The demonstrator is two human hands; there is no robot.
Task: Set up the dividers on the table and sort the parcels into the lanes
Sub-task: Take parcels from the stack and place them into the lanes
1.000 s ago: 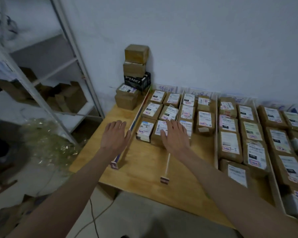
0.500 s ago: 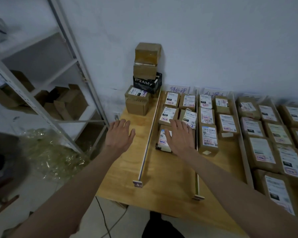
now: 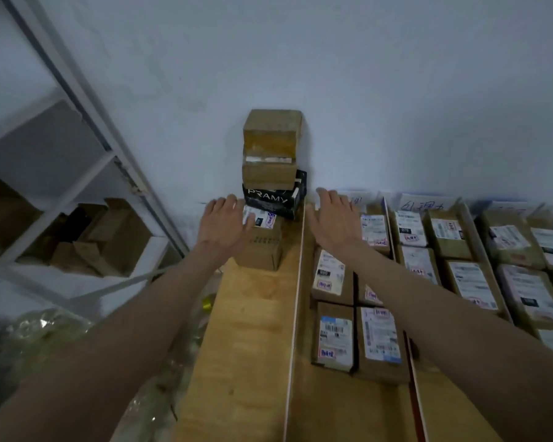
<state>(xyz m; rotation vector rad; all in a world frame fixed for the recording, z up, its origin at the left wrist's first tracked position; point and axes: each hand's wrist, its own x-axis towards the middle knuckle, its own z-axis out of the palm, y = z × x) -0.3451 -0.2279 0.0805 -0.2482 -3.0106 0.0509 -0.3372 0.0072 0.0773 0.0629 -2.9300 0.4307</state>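
Both hands spread wide, holding nothing, left hand (image 3: 224,223) and right hand (image 3: 334,218) flanking box stack (image 3: 272,173); best gripped low, lifted level.

Head view, probably steeply downward
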